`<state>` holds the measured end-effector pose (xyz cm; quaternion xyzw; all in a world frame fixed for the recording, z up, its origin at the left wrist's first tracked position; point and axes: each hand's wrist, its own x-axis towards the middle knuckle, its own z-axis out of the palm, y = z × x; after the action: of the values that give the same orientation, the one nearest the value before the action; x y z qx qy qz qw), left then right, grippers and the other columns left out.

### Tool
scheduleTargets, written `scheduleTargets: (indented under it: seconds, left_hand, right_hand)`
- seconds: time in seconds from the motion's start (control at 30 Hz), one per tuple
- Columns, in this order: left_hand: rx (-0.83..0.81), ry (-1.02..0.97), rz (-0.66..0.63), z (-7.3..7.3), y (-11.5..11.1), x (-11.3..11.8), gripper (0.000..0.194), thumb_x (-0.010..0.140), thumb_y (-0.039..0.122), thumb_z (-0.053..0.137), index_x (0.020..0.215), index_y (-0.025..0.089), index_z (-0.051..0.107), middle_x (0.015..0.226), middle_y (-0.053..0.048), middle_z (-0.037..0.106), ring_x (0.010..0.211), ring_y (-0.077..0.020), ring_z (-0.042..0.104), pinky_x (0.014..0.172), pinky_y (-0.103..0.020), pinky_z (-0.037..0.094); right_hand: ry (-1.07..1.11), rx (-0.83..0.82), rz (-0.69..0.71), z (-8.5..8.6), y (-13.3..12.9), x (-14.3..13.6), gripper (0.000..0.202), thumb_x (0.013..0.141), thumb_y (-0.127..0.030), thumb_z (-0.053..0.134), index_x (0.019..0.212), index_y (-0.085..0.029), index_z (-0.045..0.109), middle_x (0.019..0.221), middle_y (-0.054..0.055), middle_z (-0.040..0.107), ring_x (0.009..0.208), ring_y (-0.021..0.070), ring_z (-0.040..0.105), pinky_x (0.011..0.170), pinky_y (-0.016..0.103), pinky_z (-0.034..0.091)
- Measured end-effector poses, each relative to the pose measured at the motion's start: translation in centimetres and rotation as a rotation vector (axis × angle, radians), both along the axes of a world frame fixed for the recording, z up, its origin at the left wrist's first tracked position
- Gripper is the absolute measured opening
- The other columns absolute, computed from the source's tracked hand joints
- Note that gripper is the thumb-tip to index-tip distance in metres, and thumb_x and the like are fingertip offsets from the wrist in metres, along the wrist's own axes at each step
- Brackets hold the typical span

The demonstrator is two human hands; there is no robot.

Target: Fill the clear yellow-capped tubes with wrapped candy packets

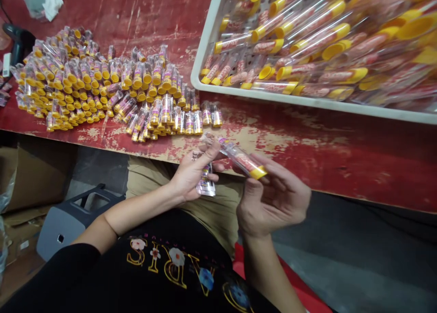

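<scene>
My left hand (pixel 191 174) is closed on a bundle of clear printed plastic wrappers (pixel 206 185), whose lower ends hang below the fingers. Its thumb and forefinger pinch near the far end of a clear tube (pixel 244 159) with red-and-white print and a yellow cap. Purple-printed film shows at that far end; how far it covers the tube I cannot tell. My right hand (pixel 275 197) grips the tube by its capped end, fingers behind and thumb in front. Both hands are just over the table's near edge.
Many wrapped yellow-capped tubes (pixel 85 83) lie heaped on the worn red table (pixel 164 12). A white tray (pixel 307 104) of loose tubes stands at right. A black handheld device (pixel 21 42) lies far left. Below are a grey plastic stool (pixel 64 222) and a cardboard box (pixel 37 171).
</scene>
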<state>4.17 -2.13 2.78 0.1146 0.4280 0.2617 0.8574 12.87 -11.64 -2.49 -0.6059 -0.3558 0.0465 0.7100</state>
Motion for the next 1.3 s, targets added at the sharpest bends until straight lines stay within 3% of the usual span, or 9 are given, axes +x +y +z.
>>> scheduleTargets:
  seconds: [0.07,0.17,0.33,0.47,0.6,0.73,1.07,1.2,1.3]
  left_hand:
    - [0.087,0.023,-0.019,-0.2,-0.1,-0.1,0.038,0.08,0.034,0.093,0.09,0.016,0.061,0.075,0.004,0.062,0.053,-0.0024,0.052,0.044,-0.014,0.03]
    - [0.191,0.048,-0.078,-0.3,-0.3,-0.3,0.042,0.078,0.04,0.094,0.094,0.017,0.062,0.064,0.006,0.06,0.048,-0.0027,0.048,0.045,-0.016,0.029]
    - [0.275,0.071,-0.156,-0.4,-1.0,-0.4,0.052,0.072,0.05,0.094,0.101,0.017,0.065,0.054,0.007,0.059,0.044,-0.0036,0.045,0.044,-0.018,0.027]
    - [0.308,0.057,-0.129,-0.7,-1.2,-0.5,0.063,0.063,0.057,0.097,0.099,0.017,0.064,0.056,0.007,0.061,0.045,-0.004,0.046,0.044,-0.019,0.028]
    - [0.321,0.069,-0.174,-0.7,-1.5,-0.6,0.066,0.061,0.062,0.096,0.099,0.018,0.064,0.055,0.008,0.061,0.043,-0.0043,0.046,0.044,-0.019,0.028]
    - [0.324,0.075,-0.192,-0.8,-1.6,-0.5,0.064,0.064,0.06,0.095,0.101,0.018,0.063,0.053,0.009,0.06,0.043,-0.0043,0.044,0.044,-0.018,0.028]
    - [0.268,0.104,-0.192,-2.1,-1.3,0.1,0.058,0.071,0.054,0.094,0.107,0.017,0.068,0.057,0.007,0.06,0.048,-0.0052,0.049,0.048,-0.019,0.032]
    - [0.189,0.118,-0.14,-3.3,-0.4,0.7,0.042,0.084,0.042,0.087,0.113,0.016,0.07,0.071,0.002,0.069,0.054,-0.0059,0.056,0.05,-0.018,0.038]
    - [0.058,0.106,-0.079,-3.9,0.7,0.8,0.024,0.101,0.028,0.067,0.119,0.013,0.07,0.095,-0.009,0.079,0.059,-0.0073,0.061,0.051,-0.018,0.042]
  right_hand:
    - [-0.026,-0.079,0.087,-0.2,-0.8,0.2,0.02,0.099,-0.032,0.069,0.116,-0.027,0.075,0.116,0.009,0.079,0.108,0.0286,0.078,0.092,0.051,0.067]
    - [-0.077,-0.178,0.145,-0.2,-1.5,0.8,0.032,0.098,-0.03,0.069,0.129,-0.03,0.076,0.123,0.009,0.077,0.104,0.0265,0.078,0.091,0.048,0.067]
    - [-0.248,-0.225,0.114,-0.3,-1.1,1.8,0.033,0.102,-0.031,0.064,0.131,-0.036,0.077,0.118,0.008,0.078,0.106,0.0267,0.077,0.094,0.049,0.065]
    - [-0.277,-0.212,0.132,0.0,-0.9,1.7,0.044,0.091,-0.023,0.079,0.133,-0.038,0.076,0.113,0.006,0.081,0.098,0.0258,0.078,0.085,0.045,0.067]
    - [-0.258,-0.162,0.014,0.3,-0.6,1.4,0.04,0.087,-0.014,0.082,0.121,-0.035,0.081,0.102,0.002,0.082,0.085,0.0213,0.079,0.074,0.038,0.066]
    - [-0.329,-0.102,-0.032,0.2,-0.1,1.4,0.045,0.083,-0.007,0.084,0.12,-0.032,0.082,0.098,0.001,0.083,0.079,0.0176,0.078,0.07,0.031,0.064]
    - [-0.267,-0.153,-0.065,-0.5,0.1,1.2,0.032,0.086,-0.014,0.082,0.114,-0.031,0.084,0.097,0.002,0.082,0.081,0.0192,0.077,0.074,0.036,0.064]
    - [-0.199,-0.204,-0.128,-2.4,2.3,3.5,0.019,0.089,-0.023,0.08,0.107,-0.027,0.086,0.091,0.004,0.081,0.08,0.0188,0.075,0.073,0.035,0.061]
    - [-0.139,-0.281,-0.193,-4.8,5.5,6.2,0.02,0.092,-0.034,0.076,0.104,-0.021,0.085,0.09,0.007,0.078,0.082,0.0206,0.073,0.077,0.039,0.062]
